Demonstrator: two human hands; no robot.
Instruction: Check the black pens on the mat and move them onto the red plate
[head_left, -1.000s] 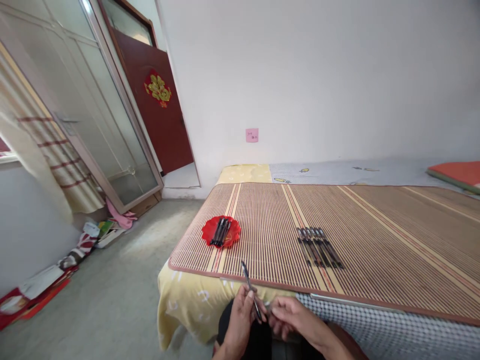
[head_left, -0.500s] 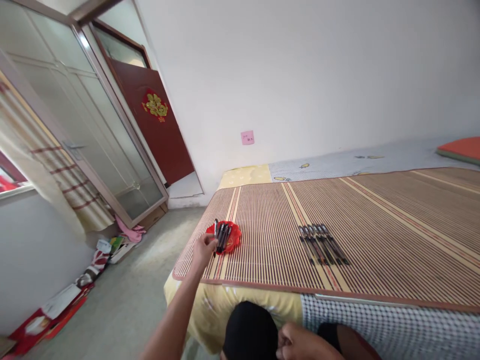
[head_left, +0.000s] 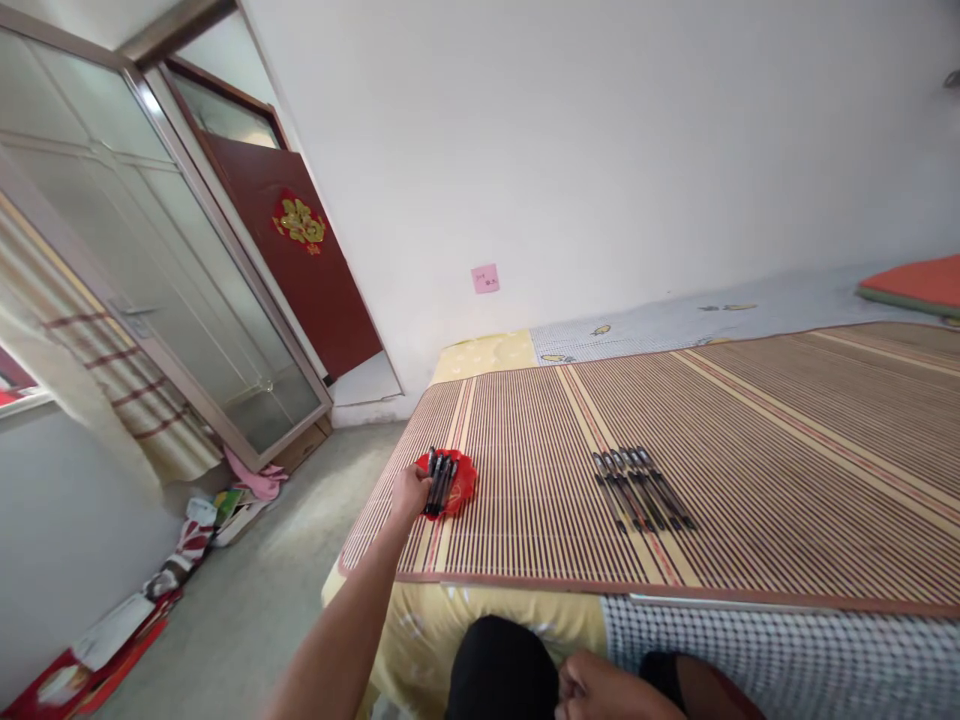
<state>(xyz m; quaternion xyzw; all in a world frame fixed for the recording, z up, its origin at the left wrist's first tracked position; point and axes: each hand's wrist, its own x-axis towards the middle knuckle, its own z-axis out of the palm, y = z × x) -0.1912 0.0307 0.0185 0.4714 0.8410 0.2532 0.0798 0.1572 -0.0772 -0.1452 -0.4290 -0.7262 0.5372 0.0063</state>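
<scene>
My left hand (head_left: 411, 492) reaches over the left side of a red scalloped plate (head_left: 469, 485). Its fingers are closed around a black pen (head_left: 431, 464) at the plate's left side. Several other black pens (head_left: 444, 485) lie side by side in that plate. To the right, on the striped mat, a row of several dark pens with clear parts (head_left: 645, 490) lies slanted and roughly parallel. Down at the bottom edge, my right hand (head_left: 604, 688) rests beside my black-clad knee (head_left: 502, 665), fingers curled, with nothing visible in them.
The striped mat (head_left: 525, 520) covers a bed with yellow and checked bedding (head_left: 750, 645). A folded orange item (head_left: 919, 285) lies at the far right. A pink note (head_left: 485, 279) is stuck on the wall. Boxes and cloths line the floor on the left, near a glass door (head_left: 187, 300).
My left hand has lowered the pen from upright at the plate's edge to beside the other pens in it. My right hand stays by the knee. The view has shifted slightly.
</scene>
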